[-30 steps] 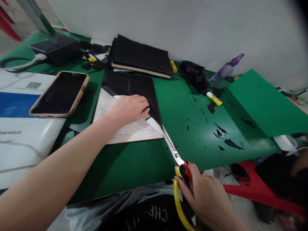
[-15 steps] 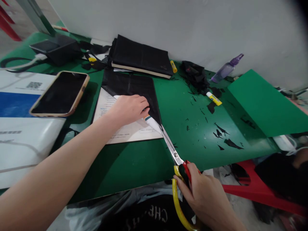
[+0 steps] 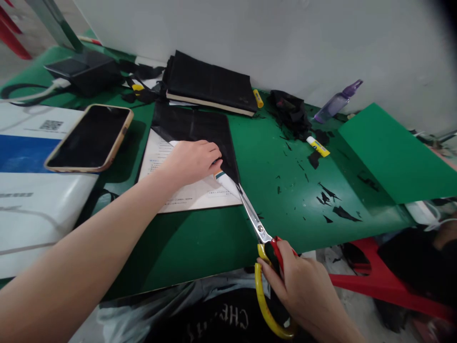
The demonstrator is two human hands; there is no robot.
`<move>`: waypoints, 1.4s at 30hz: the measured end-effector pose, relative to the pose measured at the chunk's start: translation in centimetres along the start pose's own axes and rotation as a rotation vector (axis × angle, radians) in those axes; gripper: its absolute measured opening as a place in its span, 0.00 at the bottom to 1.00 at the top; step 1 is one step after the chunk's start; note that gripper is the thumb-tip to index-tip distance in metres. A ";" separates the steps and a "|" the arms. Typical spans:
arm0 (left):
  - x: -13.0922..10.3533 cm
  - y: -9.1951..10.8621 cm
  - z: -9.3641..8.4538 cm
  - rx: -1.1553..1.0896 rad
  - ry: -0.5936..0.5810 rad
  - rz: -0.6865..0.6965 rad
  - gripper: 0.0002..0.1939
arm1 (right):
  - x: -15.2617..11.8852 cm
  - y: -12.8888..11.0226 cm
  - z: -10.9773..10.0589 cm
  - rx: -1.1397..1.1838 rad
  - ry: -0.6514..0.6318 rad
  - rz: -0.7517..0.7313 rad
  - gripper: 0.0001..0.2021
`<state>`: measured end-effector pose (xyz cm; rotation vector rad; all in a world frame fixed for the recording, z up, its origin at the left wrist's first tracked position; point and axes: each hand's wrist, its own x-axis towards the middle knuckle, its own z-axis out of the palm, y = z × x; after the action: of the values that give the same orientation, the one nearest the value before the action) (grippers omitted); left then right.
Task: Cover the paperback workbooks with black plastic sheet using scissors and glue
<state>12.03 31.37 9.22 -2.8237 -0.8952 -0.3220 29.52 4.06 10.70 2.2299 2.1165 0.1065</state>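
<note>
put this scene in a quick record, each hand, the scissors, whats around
left hand: left hand resting on the booklet
right hand: right hand holding scissors by red-and-yellow handles
scissor tips: at the booklet's right edge
left of booklet: phone
behind booklet: black-covered book
right of booklet: black scraps, glue stick
surface: green table

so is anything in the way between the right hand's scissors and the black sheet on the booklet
Nothing visible: the scissors in the right hand have their tips at the near right corner of the black sheet. The left hand rests over the booklet, to the left of the tips.
</note>
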 end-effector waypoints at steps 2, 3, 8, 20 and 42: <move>0.0 0.0 0.0 0.001 0.002 0.000 0.22 | 0.0 0.0 0.0 -0.010 0.005 0.001 0.18; 0.0 0.0 0.0 0.000 0.002 0.001 0.22 | 0.0 0.0 0.0 -0.013 0.006 0.001 0.18; 0.0 0.0 0.0 -0.004 0.006 0.003 0.21 | 0.1 -0.1 -0.2 -0.022 -0.009 0.003 0.19; 0.0 0.1 -0.3 -0.013 -0.019 -0.007 0.21 | -0.1 0.1 0.3 -0.016 0.030 -0.007 0.20; 0.1 0.0 -0.1 -0.013 -0.011 -0.008 0.21 | -1.8 1.3 0.1 0.079 0.069 0.083 0.18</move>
<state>12.08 31.35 9.37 -2.8372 -0.9103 -0.3142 30.73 2.19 10.72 2.3933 2.0966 0.1076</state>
